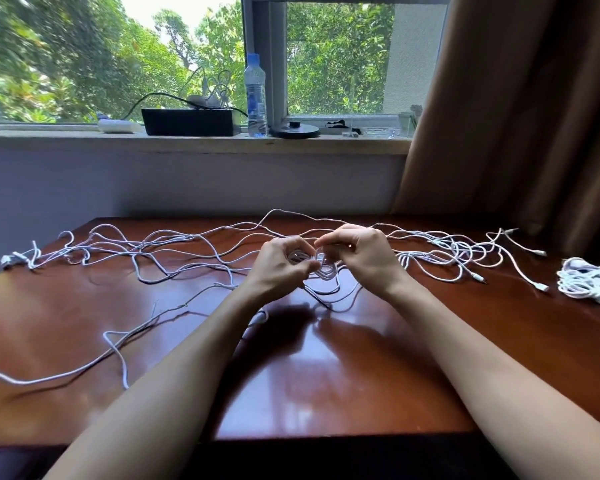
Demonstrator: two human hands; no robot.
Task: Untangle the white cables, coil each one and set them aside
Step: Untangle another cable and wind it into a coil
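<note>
**Head view: both hands working a small coil above the table centre**

Head camera shows the left hand (281,263) and right hand (357,252) close together, raised just above the wooden table (326,375). Fingers of both hands are curled around a small coil (321,266) of white cable held between them; strands trail from it down to the tabletop.

The loose white cables (174,244) lie tangled across the far half of the table, from the left edge to the right, with one long strand running toward the near left corner. A finished bundle (586,280) of white cable lies at the right edge, apart from the tangle.

On the windowsill (84,138) stand a water bottle (256,95) and a black box (189,121). A brown curtain (516,98) hangs on the right.
</note>
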